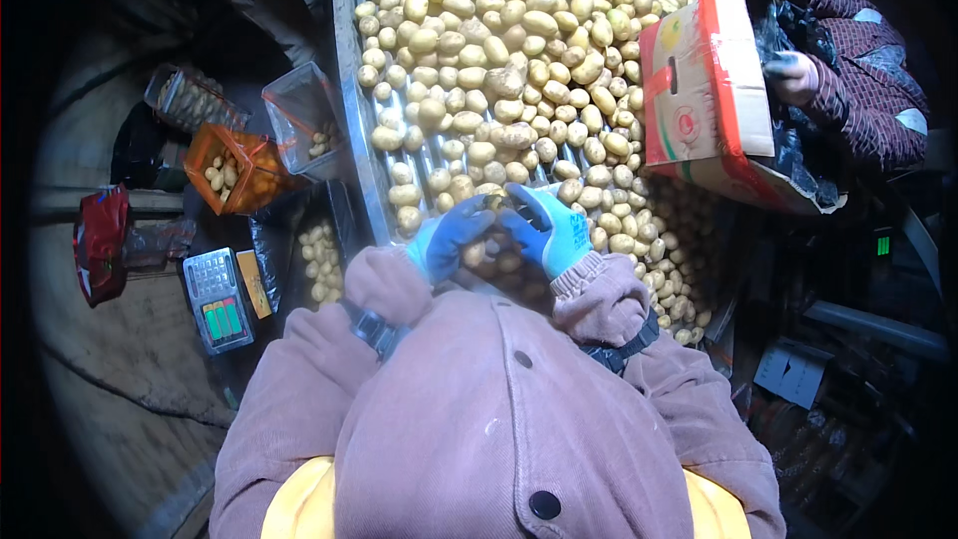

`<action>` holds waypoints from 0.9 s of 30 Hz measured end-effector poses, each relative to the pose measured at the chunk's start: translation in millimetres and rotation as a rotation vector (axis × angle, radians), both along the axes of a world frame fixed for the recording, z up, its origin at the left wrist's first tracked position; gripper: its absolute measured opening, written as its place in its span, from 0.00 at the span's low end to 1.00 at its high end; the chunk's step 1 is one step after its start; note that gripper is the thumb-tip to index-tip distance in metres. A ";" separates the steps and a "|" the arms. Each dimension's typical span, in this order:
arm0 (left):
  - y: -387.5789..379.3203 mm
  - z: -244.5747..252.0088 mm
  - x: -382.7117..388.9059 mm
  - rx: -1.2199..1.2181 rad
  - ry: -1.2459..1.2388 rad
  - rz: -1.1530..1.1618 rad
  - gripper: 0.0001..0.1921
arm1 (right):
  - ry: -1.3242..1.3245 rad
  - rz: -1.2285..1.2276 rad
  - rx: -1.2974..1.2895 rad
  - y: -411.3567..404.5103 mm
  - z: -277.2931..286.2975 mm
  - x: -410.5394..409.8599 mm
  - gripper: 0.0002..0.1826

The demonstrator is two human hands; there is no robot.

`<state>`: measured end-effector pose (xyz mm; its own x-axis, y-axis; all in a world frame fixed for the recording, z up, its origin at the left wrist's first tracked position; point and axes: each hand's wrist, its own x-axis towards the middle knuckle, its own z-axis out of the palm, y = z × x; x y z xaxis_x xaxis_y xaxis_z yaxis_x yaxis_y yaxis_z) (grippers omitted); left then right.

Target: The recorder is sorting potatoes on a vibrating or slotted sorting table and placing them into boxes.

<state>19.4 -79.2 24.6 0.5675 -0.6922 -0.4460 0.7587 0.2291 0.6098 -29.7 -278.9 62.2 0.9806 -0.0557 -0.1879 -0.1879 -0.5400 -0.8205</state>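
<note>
My left hand point(456, 233) and my right hand point(548, 230), both in blue work gloves, meet at the near end of a metal roller table point(353, 120). The left fingers are curled inward. On the right, the thumb and fingers stand apart with a dark gap between them. A small yellowish and dark object point(495, 201), perhaps a potato, shows between the fingertips. Whether either hand grips it is unclear. Beyond the hands lies a broad heap of potatoes point(486, 52). Below them, more potatoes point(509, 262) show dimly, close to my jacket.
At right, another person's gloved hands point(793, 77) hold a cardboard box point(703, 82) with a dark plastic liner. Left are an orange bag point(251, 168), a clear bag point(299, 116), a black-lined container point(340, 221) with potatoes, and a scale point(217, 299). A person's leg point(273, 11) is upper left.
</note>
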 end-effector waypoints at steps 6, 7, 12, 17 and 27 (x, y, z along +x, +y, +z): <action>-2.6 -3.0 2.6 0.046 -0.087 0.001 0.25 | -0.216 -0.077 -0.113 7.2 4.6 2.0 0.19; -3.7 -2.9 2.2 0.074 -0.092 0.012 0.25 | -0.214 -0.096 -0.105 7.6 3.7 2.7 0.19; -5.3 -4.1 -3.3 0.264 -0.108 0.053 0.23 | -0.149 -0.119 -0.069 5.7 -3.3 4.8 0.17; -5.3 -10.7 2.5 0.145 -0.094 0.030 0.37 | 0.037 -0.229 0.194 7.5 -8.8 10.0 0.14; 2.2 2.4 11.8 0.389 -0.411 -0.003 0.30 | 0.045 -0.177 0.183 15.7 -18.4 13.8 0.18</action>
